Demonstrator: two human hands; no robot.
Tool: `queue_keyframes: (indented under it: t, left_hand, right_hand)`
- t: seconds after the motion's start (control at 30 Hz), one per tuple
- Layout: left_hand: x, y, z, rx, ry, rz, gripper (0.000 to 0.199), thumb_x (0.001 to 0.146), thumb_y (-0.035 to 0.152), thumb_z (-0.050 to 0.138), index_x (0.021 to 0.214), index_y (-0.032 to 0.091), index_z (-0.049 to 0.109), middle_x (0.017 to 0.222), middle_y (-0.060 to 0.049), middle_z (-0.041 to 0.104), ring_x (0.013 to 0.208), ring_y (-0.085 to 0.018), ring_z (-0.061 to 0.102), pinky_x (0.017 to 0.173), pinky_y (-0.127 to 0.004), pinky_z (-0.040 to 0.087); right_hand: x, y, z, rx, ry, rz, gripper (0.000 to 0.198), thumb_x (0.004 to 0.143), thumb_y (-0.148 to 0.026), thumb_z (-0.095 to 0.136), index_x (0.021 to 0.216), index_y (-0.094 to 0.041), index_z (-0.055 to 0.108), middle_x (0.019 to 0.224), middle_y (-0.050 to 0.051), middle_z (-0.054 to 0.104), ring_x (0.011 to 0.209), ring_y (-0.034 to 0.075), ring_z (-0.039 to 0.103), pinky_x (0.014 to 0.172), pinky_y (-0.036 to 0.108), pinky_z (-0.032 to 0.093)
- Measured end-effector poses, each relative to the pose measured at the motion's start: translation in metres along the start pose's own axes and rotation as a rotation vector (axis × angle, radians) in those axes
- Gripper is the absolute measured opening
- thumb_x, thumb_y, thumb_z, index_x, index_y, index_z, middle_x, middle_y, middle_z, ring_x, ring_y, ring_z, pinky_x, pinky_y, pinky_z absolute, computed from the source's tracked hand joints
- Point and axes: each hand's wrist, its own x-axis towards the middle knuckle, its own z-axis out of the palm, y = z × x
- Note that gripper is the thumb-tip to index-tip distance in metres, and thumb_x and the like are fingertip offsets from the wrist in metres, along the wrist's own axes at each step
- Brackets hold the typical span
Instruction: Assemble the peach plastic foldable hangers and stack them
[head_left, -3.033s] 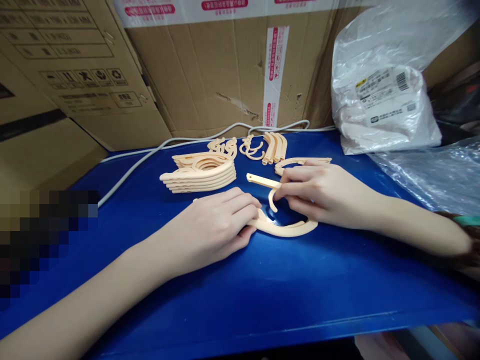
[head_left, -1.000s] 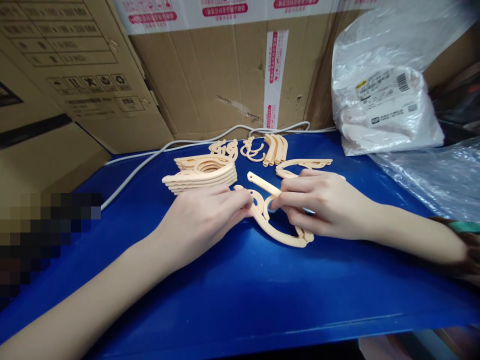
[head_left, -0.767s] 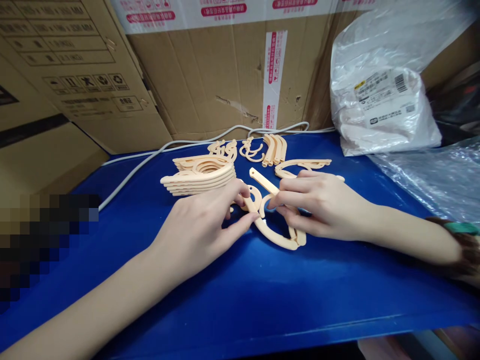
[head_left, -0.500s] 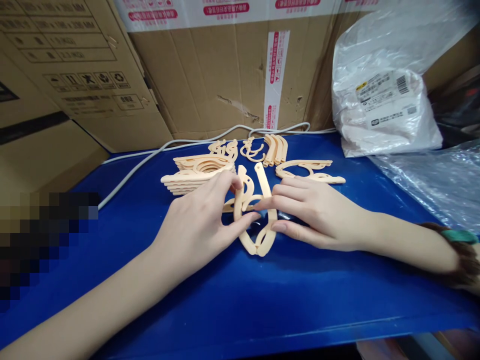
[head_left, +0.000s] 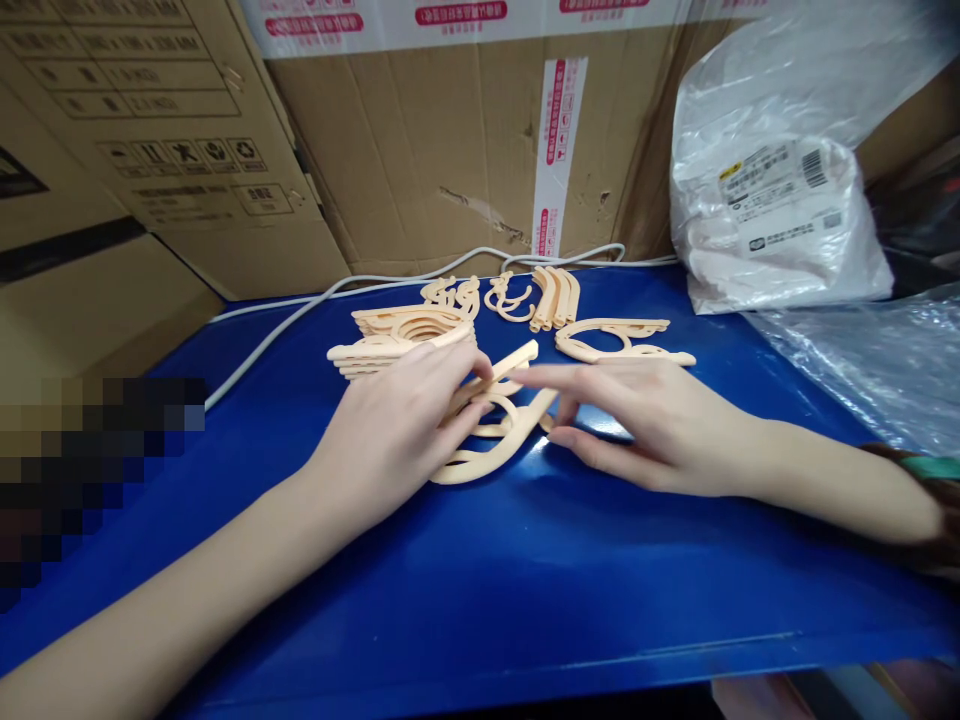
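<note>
Near the middle of the table, my left hand [head_left: 405, 415] pinches a beige plastic folding hanger [head_left: 499, 455] between thumb and fingers. One straight arm slants up to the right out of my grip, and a curved arm lies lower. My right hand [head_left: 660, 425] is beside it with its fingers apart. Its index finger reaches to the slanted arm, and its thumb is close to the curved arm's end. Behind my left hand lies a stack of beige hanger parts [head_left: 409, 322]. Beyond my right hand is another beige hanger part [head_left: 592, 350].
Small beige hooks [head_left: 454, 296] and several curved beige bars [head_left: 556, 298] lie at the back of the blue table [head_left: 525, 610]. A white cable [head_left: 330, 292] runs behind them. Cardboard boxes [head_left: 420, 150] stand at the back, with a white plastic bag [head_left: 780, 230] at right.
The hanger has turned from an upright V to a slanted position, its lower end swinging left. My right hand's fingers have spread away from its right arm. The view has shifted slightly.
</note>
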Motion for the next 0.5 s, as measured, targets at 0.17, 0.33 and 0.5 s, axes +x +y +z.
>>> queue_keyframes:
  t: [0.17, 0.33, 0.5]
  left_hand:
    - [0.000, -0.003, 0.002, 0.002, -0.024, 0.036, 0.009, 0.095, 0.028, 0.055, 0.101, 0.023, 0.058, 0.097, 0.002, 0.067, 0.093, -0.018, 0.062, 0.068, -0.026, 0.040]
    - [0.000, -0.004, 0.002, 0.013, -0.035, 0.084, 0.009, 0.095, 0.025, 0.054, 0.103, 0.023, 0.059, 0.099, 0.002, 0.067, 0.095, -0.018, 0.061, 0.069, -0.027, 0.041]
    - [0.001, -0.003, 0.003, 0.006, -0.031, 0.123, 0.012, 0.098, 0.024, 0.050, 0.105, 0.022, 0.059, 0.103, 0.001, 0.068, 0.102, -0.019, 0.059, 0.073, -0.028, 0.043]
  right_hand:
    - [-0.002, 0.004, -0.006, -0.073, 0.055, 0.075, 0.046, 0.093, -0.031, 0.054, 0.131, -0.012, 0.038, 0.071, -0.003, 0.061, 0.058, 0.012, 0.057, 0.057, 0.024, 0.040]
    - [0.000, 0.007, -0.016, -0.185, -0.077, 0.046, 0.040, 0.092, -0.056, 0.050, 0.095, -0.017, 0.056, 0.073, 0.001, 0.061, 0.059, 0.015, 0.057, 0.056, 0.026, 0.038]
    - [0.001, 0.006, -0.017, -0.218, -0.134, 0.013, 0.040, 0.095, -0.052, 0.046, 0.096, -0.017, 0.066, 0.089, 0.007, 0.066, 0.078, 0.019, 0.063, 0.068, 0.029, 0.044]
